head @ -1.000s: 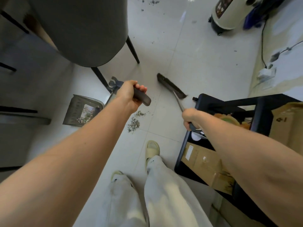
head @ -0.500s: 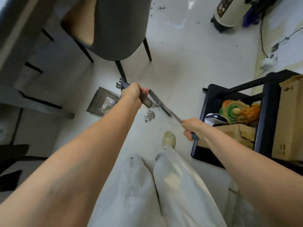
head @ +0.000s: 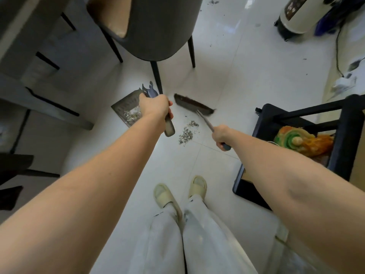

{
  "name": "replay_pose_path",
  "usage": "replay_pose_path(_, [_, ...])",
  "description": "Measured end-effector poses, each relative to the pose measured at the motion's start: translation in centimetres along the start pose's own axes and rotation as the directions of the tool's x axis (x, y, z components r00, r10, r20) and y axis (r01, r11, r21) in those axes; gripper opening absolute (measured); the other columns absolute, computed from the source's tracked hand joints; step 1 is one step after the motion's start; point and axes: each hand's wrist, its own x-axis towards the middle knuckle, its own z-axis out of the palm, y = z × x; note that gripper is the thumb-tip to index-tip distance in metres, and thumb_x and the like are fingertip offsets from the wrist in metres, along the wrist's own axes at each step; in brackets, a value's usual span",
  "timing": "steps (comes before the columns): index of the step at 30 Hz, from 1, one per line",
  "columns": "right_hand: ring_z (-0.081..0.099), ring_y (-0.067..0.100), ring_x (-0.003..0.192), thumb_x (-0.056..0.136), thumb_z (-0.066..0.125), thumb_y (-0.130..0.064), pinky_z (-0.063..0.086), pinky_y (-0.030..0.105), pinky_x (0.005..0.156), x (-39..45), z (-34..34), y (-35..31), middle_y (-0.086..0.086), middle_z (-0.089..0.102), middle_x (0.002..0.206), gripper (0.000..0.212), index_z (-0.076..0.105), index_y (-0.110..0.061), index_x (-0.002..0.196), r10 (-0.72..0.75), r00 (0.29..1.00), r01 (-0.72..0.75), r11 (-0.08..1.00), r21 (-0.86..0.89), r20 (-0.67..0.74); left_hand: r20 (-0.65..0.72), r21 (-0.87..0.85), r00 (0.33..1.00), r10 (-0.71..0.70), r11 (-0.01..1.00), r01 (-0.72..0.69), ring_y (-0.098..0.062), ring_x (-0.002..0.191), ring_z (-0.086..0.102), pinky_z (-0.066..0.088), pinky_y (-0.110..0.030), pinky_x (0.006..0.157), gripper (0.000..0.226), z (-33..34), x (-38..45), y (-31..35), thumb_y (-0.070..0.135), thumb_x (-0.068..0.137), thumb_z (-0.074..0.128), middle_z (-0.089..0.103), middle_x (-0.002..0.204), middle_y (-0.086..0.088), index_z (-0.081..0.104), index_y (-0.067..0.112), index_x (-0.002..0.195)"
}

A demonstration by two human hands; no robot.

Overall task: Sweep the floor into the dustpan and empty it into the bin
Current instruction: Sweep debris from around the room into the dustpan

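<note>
Left hand (head: 157, 107): fingers wrapped round the upright handle of the dustpan (head: 126, 108), whose pan sits on the floor to the left, beside a chair leg (head: 157, 78), with some litter already inside. Right hand (head: 221, 136): fingers closed round the dark grip of the broom (head: 194, 103), its thin shaft running far and left to the brush head, which lies low just beyond the loose pile. Debris pile (head: 186, 133): grey scraps on the white floor (head: 237, 80), between the two hands, to the right of the pan and apart from it. Further specks: scattered far across the floor, toward a white appliance (head: 294, 14). Bin: not in view. Black cart (head: 308, 139): right, close to the broom arm. Step in hand, as judged: gathering the pile into the pan. Handling advice: set the brush beyond and right of the pile, draw it in short low strokes leftward, and keep the pan's lip pressed flat to the floor facing the pile so that fine scraps do not slip under; mind the chair leg and the cart.
</note>
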Motion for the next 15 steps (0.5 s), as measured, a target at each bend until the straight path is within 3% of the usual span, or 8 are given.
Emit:
replay_pose_path(2, [0.046, 0.02, 0.04, 0.094, 0.035, 0.002, 0.033, 0.017, 0.025, -0.8, 1.1, 1.3, 0.011, 0.049, 0.061, 0.039, 0.045, 0.005, 0.131, 0.044, 0.999, -0.041, 0.987, -0.153, 0.014, -0.062, 0.107, 0.996, 0.061, 0.993, -0.054, -0.018, 0.043, 0.042, 0.039, -0.024, 0.043, 0.048, -0.4, 0.2, -0.1, -0.003, 0.084, 0.04, 0.056, 0.065, -0.009, 0.046, 0.006, 0.13])
replay_pose_path(4, [0.048, 0.022, 0.037, 0.09, 0.031, 0.006, 0.041, 0.024, 0.034, -2.5, 1.9, 2.5, 0.017, 0.057, 0.064, 0.045, 0.044, 0.004, 0.133, 0.079, 0.997, -0.073, 0.962, -0.262, 0.012, -0.152, 0.232, 0.977, 0.148, 0.966, -0.11, -0.023, 0.056, 0.056, 0.053, -0.031, 0.053, 0.03, -1.5, -0.7, 0.0, 0.001, 0.084, 0.042, 0.066, 0.084, -0.011, 0.054, 0.009, 0.111])
replay_pose_path(6, [0.052, 0.025, 0.047, 0.087, 0.034, 0.009, 0.049, 0.031, 0.048, -3.9, 2.2, 3.9, 0.021, 0.067, 0.088, 0.056, 0.038, -0.002, 0.141, 0.102, 0.995, -0.1, 0.941, -0.323, -0.011, -0.19, 0.326, 0.957, 0.219, 0.934, -0.149, -0.028, 0.084, 0.065, 0.057, -0.037, 0.077, 0.024, -2.8, -1.3, 0.2, 0.005, 0.086, 0.048, 0.068, 0.103, -0.011, 0.058, 0.012, 0.107])
replay_pose_path(8, [0.059, 0.029, 0.06, 0.087, 0.038, 0.008, 0.053, 0.033, 0.054, -5.3, 1.9, 5.1, 0.018, 0.067, 0.098, 0.06, 0.037, -0.008, 0.144, 0.098, 0.994, -0.106, 0.916, -0.388, -0.041, -0.197, 0.406, 0.947, 0.252, 0.901, -0.155, -0.027, 0.096, 0.064, 0.054, -0.035, 0.083, 0.028, -4.2, -2.5, 0.5, 0.007, 0.089, 0.05, 0.067, 0.106, -0.009, 0.06, 0.011, 0.115])
replay_pose_path(10, [0.06, 0.028, 0.063, 0.088, 0.038, 0.006, 0.048, 0.027, 0.046, -6.9, 0.8, 5.5, 0.016, 0.067, 0.094, 0.055, 0.042, -0.01, 0.141, 0.097, 0.994, -0.106, 0.907, -0.407, -0.044, -0.172, 0.46, 0.95, 0.261, 0.874, -0.157, -0.027, 0.089, 0.063, 0.053, -0.03, 0.067, 0.027, -5.5, -3.5, 1.0, 0.006, 0.089, 0.049, 0.065, 0.101, -0.008, 0.06, 0.01, 0.113])
replay_pose_path(12, [0.055, 0.025, 0.056, 0.09, 0.038, 0.005, 0.041, 0.023, 0.039, -8.9, -0.2, 5.1, 0.013, 0.069, 0.091, 0.052, 0.044, -0.011, 0.139, 0.097, 0.993, -0.115, 0.922, -0.37, -0.068, -0.13, 0.529, 0.953, 0.273, 0.832, -0.166, -0.027, 0.075, 0.058, 0.048, -0.027, 0.055, 0.012, -7.2, -4.6, 1.6, 0.006, 0.088, 0.048, 0.063, 0.091, -0.009, 0.057, 0.011, 0.095])
replay_pose_path(15, [0.057, 0.027, 0.058, 0.093, 0.036, 0.0, 0.046, 0.027, 0.05, -10.6, -0.5, 4.6, 0.016, 0.071, 0.092, 0.043, 0.051, -0.009, 0.133, 0.082, 0.993, -0.108, 0.933, -0.344, -0.09, -0.027, 0.64, 0.961, 0.275, 0.743, -0.195, -0.029, 0.067, 0.057, 0.051, -0.032, 0.068, 0.01, -9.7, -6.2, 2.7, 0.004, 0.085, 0.048, 0.064, 0.085, -0.013, 0.052, 0.011, 0.078])
